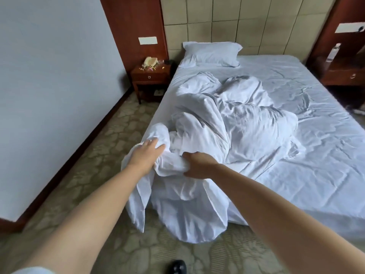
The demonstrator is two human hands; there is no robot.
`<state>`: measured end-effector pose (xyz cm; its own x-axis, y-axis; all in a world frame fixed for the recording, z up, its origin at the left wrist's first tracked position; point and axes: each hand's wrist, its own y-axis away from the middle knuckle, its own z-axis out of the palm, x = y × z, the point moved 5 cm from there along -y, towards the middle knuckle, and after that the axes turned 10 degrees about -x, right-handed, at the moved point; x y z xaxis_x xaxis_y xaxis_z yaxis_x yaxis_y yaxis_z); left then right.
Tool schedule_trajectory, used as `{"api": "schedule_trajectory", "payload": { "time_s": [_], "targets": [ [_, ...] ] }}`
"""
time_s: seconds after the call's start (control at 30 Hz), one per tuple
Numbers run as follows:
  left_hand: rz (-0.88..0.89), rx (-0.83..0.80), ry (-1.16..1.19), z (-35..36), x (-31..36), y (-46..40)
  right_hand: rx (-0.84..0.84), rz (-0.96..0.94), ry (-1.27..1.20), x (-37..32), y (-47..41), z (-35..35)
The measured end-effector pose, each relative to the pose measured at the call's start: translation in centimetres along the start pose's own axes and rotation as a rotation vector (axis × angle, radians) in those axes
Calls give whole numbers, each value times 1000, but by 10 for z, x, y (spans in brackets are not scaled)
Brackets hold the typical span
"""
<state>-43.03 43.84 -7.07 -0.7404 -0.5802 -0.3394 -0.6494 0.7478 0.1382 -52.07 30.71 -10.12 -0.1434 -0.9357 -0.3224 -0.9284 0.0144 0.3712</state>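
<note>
Starting left of the bed [316,147], you have a plain wall [49,76] and, beside the bed's head corner, a wooden nightstand [151,77] carrying a cream telephone [150,61]. At the bed's near left corner comes your left hand [146,155]: its fingers lie straight and close together on top of the bunched white duvet [237,119], pressing on it rather than grasping. The thumb is hidden, so I cannot tell whether it hooks underneath. A little further along the bed's foot edge, your right hand [197,165] is clamped on a thick roll of the same fabric, fingers curled down into it.

What the next move turns on is how the duvet lies from those hands. Its bulk sits ahead and to the right of them, heaped along the bed's middle, with its long axis running from the near left corner up toward the pillow [212,53] at the bed's head. One loose end spills off that corner and hangs to the carpet [98,155] below the bed. Your right hand is the nearer one to the heap and has the only sure hold; your left is nearer the hanging end. I'd judge that any drawing or spreading will be led by the right — the left needs a grip first.

Right of the bed stands a second nightstand [343,74].
</note>
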Motion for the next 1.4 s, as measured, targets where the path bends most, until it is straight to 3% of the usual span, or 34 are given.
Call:
{"api": "schedule_trajectory", "payload": {
  "time_s": [0.07, 0.17, 0.23, 0.3, 0.33, 0.4, 0.6, 0.83, 1.17, 1.4],
  "targets": [
    [-31, 174, -121, -7, -38, 5, -14, -15, -158, -20, -15, -5],
    [94, 126, -122, 30, -72, 16, -160, -2, -247, -42, -40, 13],
    [128, -201, -26, 74, -80, 22, -308, 37, -285, -51, -60, 41],
    [109, -667, 79, 130, -83, 42, -433, 106, -297, -57, -82, 69],
    [101, -797, 98, 148, -82, 49, -457, 136, -256, -57, -89, 78],
    [87, -906, 109, 171, -80, 58, -437, 173, -130, -52, -97, 87],
    [115, -792, 209, 197, -86, 25, -371, 231, -37, -47, -120, 93],
    [230, -640, 275, 181, -40, -30, -272, 313, -140, -14, -103, 80],
    [413, -542, 352, 120, 83, -95, -190, 472, -173, 97, -39, 59],
    [442, -534, 321, 80, 194, -136, -184, 470, -184, 210, -1, 53]
  ]
}}
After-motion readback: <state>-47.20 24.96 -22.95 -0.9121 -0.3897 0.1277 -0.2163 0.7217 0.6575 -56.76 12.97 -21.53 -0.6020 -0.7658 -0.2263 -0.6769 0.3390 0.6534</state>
